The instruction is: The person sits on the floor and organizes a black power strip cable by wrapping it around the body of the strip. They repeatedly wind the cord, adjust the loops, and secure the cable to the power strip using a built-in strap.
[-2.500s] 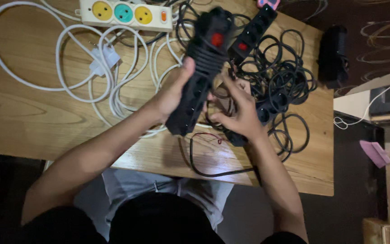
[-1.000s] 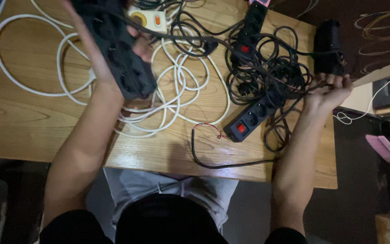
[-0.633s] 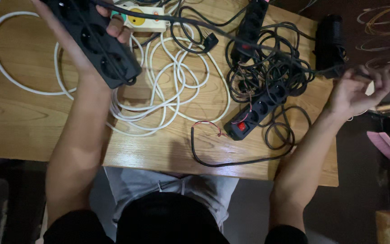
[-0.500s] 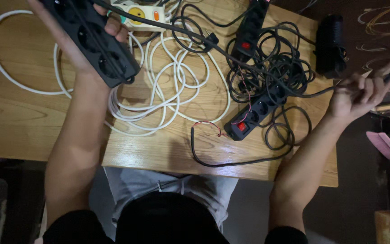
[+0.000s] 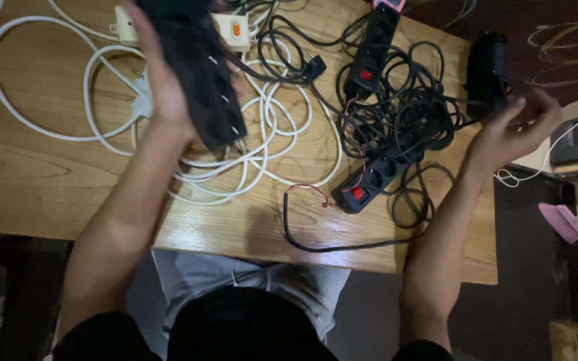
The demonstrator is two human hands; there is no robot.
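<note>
1. Seen from above at a wooden table [image 5: 48, 180], your left hand [image 5: 162, 87] is clenched around a black power strip [image 5: 202, 73], raised clear of the tabletop and tilted, its lower end hanging over the loops of white cable [image 5: 249, 154].

2. Your right hand [image 5: 510, 134] reaches out past the table's right edge, wrist cocked back, fingers curled near a taut black cord [image 5: 466, 113] that runs toward the black tangle [image 5: 403, 124]. The frame is blurred there, so you probably pinch the cord, but the contact itself cannot be made out.

3. Risk: the held strip's own lead seems to pass into that tangle. Pull the two hands wider apart and the knot is likely to tighten instead of opening.

4. Risk: a second black strip with a red switch [image 5: 368, 184] lies touching the tangle. A hard tug could drag it, and the loose black lead with bare red wire ends [image 5: 306, 190], off the near edge.

5. Risk: a third black strip [image 5: 372, 53] and a black plug [image 5: 316, 67] lie near the far edge, and the white strip [image 5: 235, 30] sits partly hidden behind your left hand; any of these could snag.

6. Both forearms are spread wide, left elbow low, right arm stretched outward.
</note>
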